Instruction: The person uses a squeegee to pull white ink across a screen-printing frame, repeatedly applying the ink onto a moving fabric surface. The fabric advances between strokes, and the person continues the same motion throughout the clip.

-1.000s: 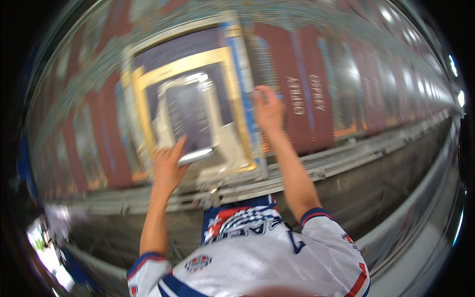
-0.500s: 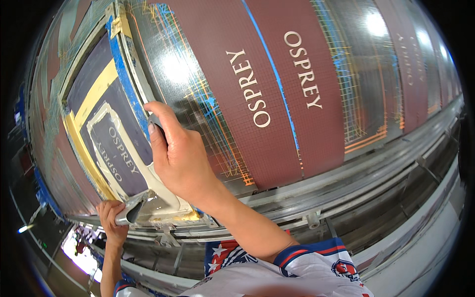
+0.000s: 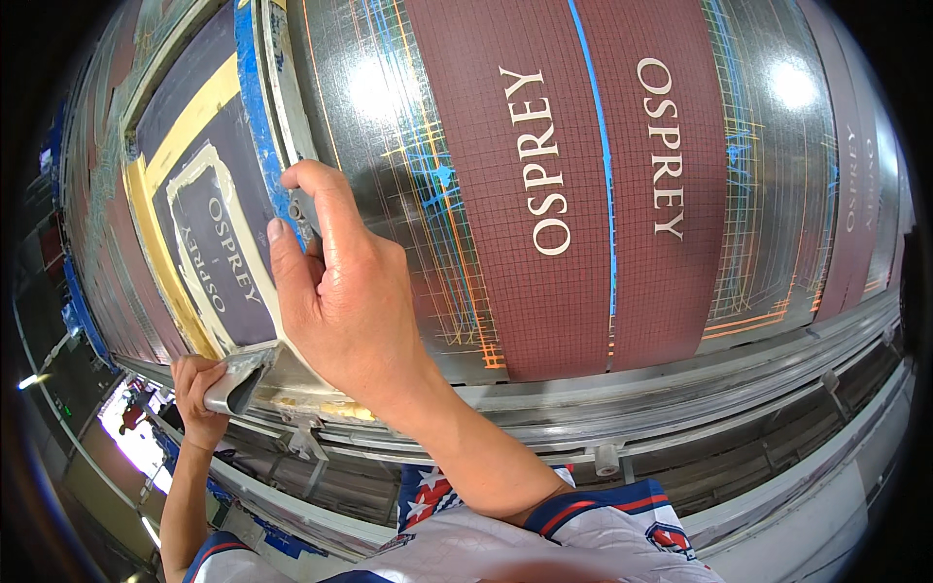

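We see a printing screen frame lying on a long metal table, over at the left of the view. The frame has a pale metal edge wrapped partly in blue tape, a yellow taped border inside that, and a dark mesh panel with light lettering in the middle. Our right hand grips the frame's right-hand edge: the fingers curl over the rail and the thumb presses against its near face, so the hand is clenched on the frame. Our left hand holds the frame's near corner, its fingers wrapped round the end of the hollow metal rail, whose open end points toward us. Both hands are therefore closed on the same frame, the right one higher along the side, the left one lower at the corner.

Just beside the frame, to its right, the table surface is shiny and covered with thin blue, orange and yellow lines. Two maroon fabric strips with white lettering lie flat across it, side by side, with a blue line between them. Further right lies another maroon strip, near the rim of the view. Below the table edge run metal rails and brackets. At the bottom we see our white shirt with blue and red trim.
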`<act>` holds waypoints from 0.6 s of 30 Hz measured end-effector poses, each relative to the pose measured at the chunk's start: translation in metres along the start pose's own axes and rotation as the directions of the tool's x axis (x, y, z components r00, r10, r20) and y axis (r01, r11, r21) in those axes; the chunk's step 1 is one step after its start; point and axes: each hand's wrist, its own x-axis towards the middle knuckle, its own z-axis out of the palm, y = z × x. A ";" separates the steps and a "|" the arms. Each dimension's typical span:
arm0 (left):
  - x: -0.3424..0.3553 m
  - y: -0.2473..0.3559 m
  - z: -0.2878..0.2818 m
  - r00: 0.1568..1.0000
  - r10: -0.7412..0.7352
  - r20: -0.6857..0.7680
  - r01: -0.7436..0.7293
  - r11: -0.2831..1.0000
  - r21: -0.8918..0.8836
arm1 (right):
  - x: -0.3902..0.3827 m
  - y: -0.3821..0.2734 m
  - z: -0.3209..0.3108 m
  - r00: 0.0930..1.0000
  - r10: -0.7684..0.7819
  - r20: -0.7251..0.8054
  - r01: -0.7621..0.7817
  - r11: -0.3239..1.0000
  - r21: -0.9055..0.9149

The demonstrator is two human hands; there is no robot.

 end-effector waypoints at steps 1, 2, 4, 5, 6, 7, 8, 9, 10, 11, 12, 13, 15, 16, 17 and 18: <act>-0.002 0.000 0.000 1.000 -0.004 -0.002 0.004 1.000 -0.002 | 0.000 0.000 0.000 1.000 0.008 0.001 -0.008 1.000 0.004; -0.002 0.000 0.000 1.000 0.002 -0.008 -0.002 1.000 0.004 | 0.000 0.000 0.001 1.000 0.014 0.001 -0.014 1.000 0.009; -0.004 -0.001 0.002 1.000 0.000 -0.018 0.000 1.000 -0.003 | -0.001 0.000 0.002 1.000 0.025 0.008 -0.025 1.000 0.001; -0.004 -0.003 0.003 1.000 0.002 -0.023 -0.002 1.000 -0.005 | -0.001 0.000 0.001 1.000 0.029 0.013 -0.028 1.000 -0.010; -0.004 -0.003 0.003 1.000 0.001 -0.018 -0.001 1.000 0.000 | -0.001 0.000 0.001 0.999 0.030 0.013 -0.029 0.999 -0.018; -0.004 -0.004 0.003 1.000 -0.004 -0.016 0.004 1.000 0.001 | 0.000 0.000 0.002 0.999 0.029 0.015 -0.028 0.999 -0.025; -0.004 -0.003 0.002 1.000 -0.007 -0.011 0.007 1.000 0.004 | 0.000 -0.001 0.002 1.000 0.026 0.010 -0.026 0.999 -0.027; -0.005 -0.003 0.002 1.000 -0.010 -0.007 0.010 1.000 0.006 | 0.000 -0.001 0.002 1.000 0.028 0.009 -0.028 0.999 -0.023; -0.005 -0.003 0.002 1.000 -0.017 -0.018 0.017 1.000 0.013 | 0.000 -0.001 0.002 1.000 0.030 0.009 -0.029 0.999 -0.020; -0.004 -0.003 0.002 1.000 -0.012 -0.016 0.012 1.000 0.017 | 0.000 -0.001 0.001 0.999 0.034 0.010 -0.034 0.999 -0.010; -0.003 -0.003 0.002 1.000 -0.005 -0.013 0.006 1.000 0.021 | 0.000 -0.001 0.001 0.999 0.038 0.009 -0.038 0.999 -0.001; -0.001 -0.003 0.002 1.000 0.003 -0.011 -0.002 1.000 0.024 | -0.001 -0.001 0.002 1.000 0.022 -0.006 -0.022 1.000 -0.005; 0.001 -0.004 0.002 1.000 0.012 -0.006 -0.012 1.000 0.027 | 0.001 0.000 0.002 0.999 -0.011 -0.039 0.010 1.000 -0.020; 0.001 -0.003 -0.001 1.000 0.016 -0.004 -0.015 0.999 0.031 | 0.000 -0.002 0.001 0.999 -0.011 -0.036 0.010 1.000 -0.029; 0.002 -0.001 0.000 1.000 0.022 -0.010 -0.022 0.999 0.030 | 0.000 -0.002 0.000 1.000 -0.009 -0.027 0.009 1.000 -0.018; -0.002 -0.004 0.000 1.000 0.027 -0.010 -0.027 0.999 0.038 | -0.001 -0.002 0.001 1.000 -0.007 -0.022 0.007 1.000 -0.009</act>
